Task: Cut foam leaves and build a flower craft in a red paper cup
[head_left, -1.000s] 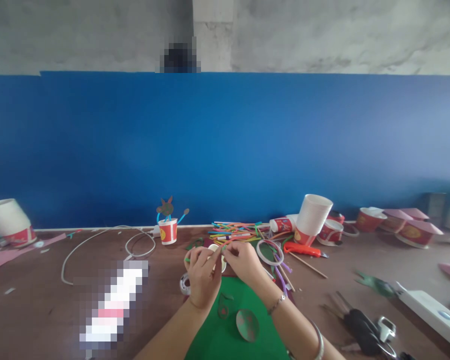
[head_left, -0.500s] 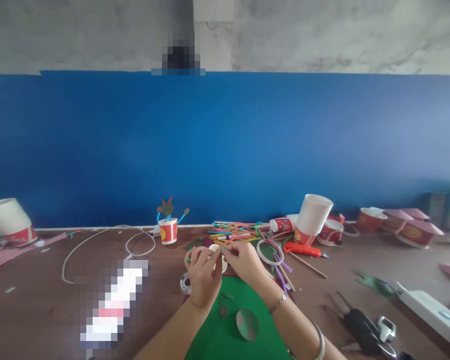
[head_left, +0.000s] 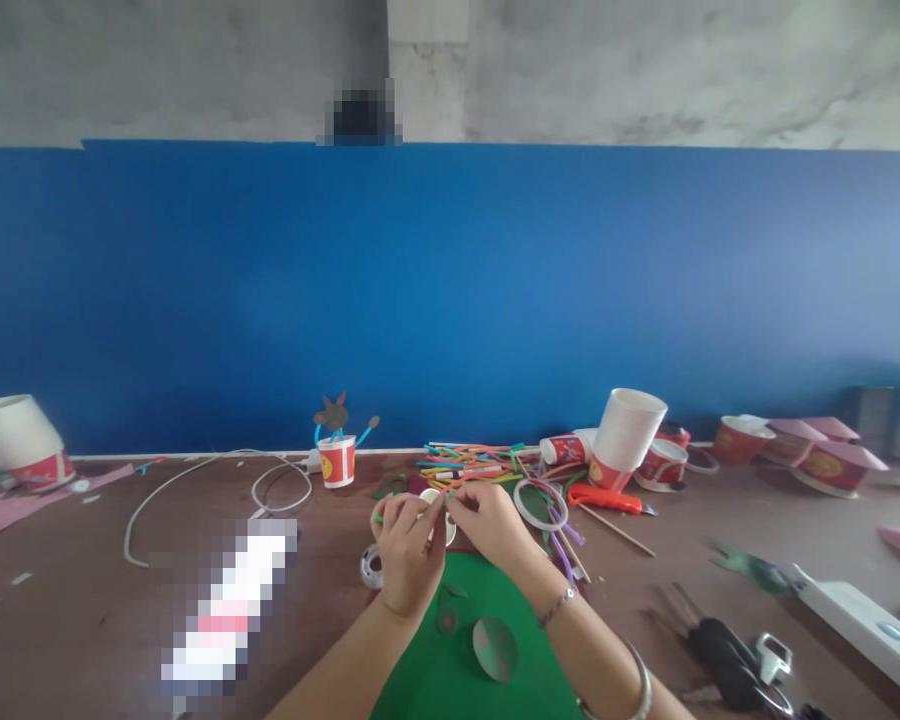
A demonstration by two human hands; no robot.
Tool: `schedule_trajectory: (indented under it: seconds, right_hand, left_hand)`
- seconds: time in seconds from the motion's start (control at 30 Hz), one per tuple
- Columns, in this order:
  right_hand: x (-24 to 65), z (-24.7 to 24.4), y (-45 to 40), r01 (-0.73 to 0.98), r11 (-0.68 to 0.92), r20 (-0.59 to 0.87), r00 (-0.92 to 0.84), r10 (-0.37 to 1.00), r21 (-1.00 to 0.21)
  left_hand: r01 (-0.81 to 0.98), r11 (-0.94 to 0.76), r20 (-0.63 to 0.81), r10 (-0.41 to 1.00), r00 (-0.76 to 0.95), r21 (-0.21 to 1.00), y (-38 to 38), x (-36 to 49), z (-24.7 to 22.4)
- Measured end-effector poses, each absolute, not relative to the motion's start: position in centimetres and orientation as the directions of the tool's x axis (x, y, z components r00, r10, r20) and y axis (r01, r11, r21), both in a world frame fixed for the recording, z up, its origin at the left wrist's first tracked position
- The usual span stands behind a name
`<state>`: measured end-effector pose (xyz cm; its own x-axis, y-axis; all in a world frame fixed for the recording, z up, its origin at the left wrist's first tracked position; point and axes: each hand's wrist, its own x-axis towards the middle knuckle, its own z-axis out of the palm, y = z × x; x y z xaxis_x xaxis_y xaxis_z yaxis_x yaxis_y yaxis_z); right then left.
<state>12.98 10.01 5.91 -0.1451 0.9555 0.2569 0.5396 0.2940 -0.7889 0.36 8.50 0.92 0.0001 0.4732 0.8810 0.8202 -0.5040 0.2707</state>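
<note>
My left hand (head_left: 407,548) is closed around a thin green straw (head_left: 377,518), whose end pokes out at the left of the fingers. Fingertips of my right hand (head_left: 481,515) pinch at the straw's other end, close against the left fingertips. The exact grip is hidden by the fingers. Just behind the hands, a paper cup (head_left: 450,530) shows in part. Below them lies a green sheet (head_left: 412,680) with a dark oval cutout (head_left: 495,649) and a smaller curled cutout (head_left: 447,620). A tape roll (head_left: 372,566) sits beside my left wrist.
Coloured straws (head_left: 465,465) lie behind the hands. A decorated cup (head_left: 337,462) stands by the blue wall, near a white cable (head_left: 131,520). To the right are an orange utility knife (head_left: 607,498), stacked paper cups (head_left: 630,425) and black-handled scissors (head_left: 724,650). A blurred-out bright object (head_left: 232,610) lies left.
Almost nothing differs. Both hands keep their place and grip, with only a very slight shift of the fingers.
</note>
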Motion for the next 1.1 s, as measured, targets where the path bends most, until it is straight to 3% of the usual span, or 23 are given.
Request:
schedule_trajectory:
  seconds: [0.67,0.87,1.1]
  right_hand:
    - [14.0,6.9,10.0,0.574,0.341,0.286,-0.187,0.94,-0.745]
    - [13.7,6.9,9.9,0.522,0.273,0.19,-0.207,0.96,-0.808]
    - [12.9,5.5,10.2,0.438,0.249,0.211,-0.133,0.968,-0.864]
  left_hand:
    - [0.793,-0.495,0.844,0.534,-0.043,0.354,8.7,0.5,0.8]
    - [0.809,-0.469,0.85,0.522,-0.068,0.353,8.7,0.5,0.9]
    - [0.814,-0.467,0.857,0.511,-0.068,0.344,8.8,0.5,0.7]
